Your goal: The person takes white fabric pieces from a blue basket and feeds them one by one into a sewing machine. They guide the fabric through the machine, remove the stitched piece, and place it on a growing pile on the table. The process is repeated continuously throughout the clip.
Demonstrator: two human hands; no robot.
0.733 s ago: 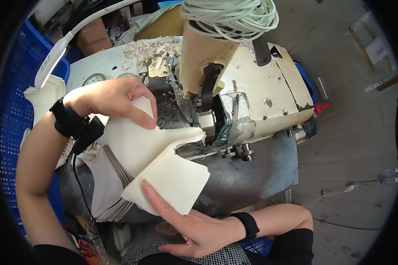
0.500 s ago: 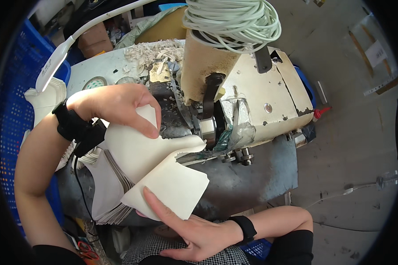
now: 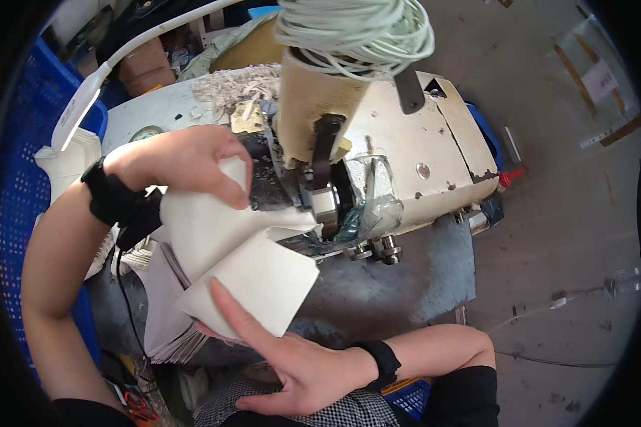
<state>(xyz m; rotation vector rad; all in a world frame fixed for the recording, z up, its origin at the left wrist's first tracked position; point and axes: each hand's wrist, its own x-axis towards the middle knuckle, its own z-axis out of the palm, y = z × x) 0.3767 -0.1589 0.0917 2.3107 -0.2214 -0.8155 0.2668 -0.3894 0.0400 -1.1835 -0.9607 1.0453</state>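
A cream leather-like piece [image 3: 214, 228], folded along its middle, reaches with its far edge up to the metal working wheel [image 3: 325, 204] of a cream skiving-type machine [image 3: 420, 142]. My left hand [image 3: 199, 167] is closed on the far part of this piece, thumb on top. Across the near flap lies the index finger of my right hand [image 3: 292, 363]. Its other fingers go underneath, so the flap is gripped between them, while the thumb sticks out free. A stack of similar pale pieces [image 3: 167, 306] lies left of the flap, partly covered by it.
Pale scraps [image 3: 238, 85] are heaped behind the machine. A white lamp [image 3: 78, 107] hangs over the left side, by a blue basket [image 3: 21, 192]. Coiled pale cable [image 3: 356, 35] tops the machine's post. Red-handled scissors [image 3: 139, 406] lie low at left.
The whole view has shifted slightly. My right hand and the near flap have moved a little away from me, toward the machine. Both hands keep their hold.
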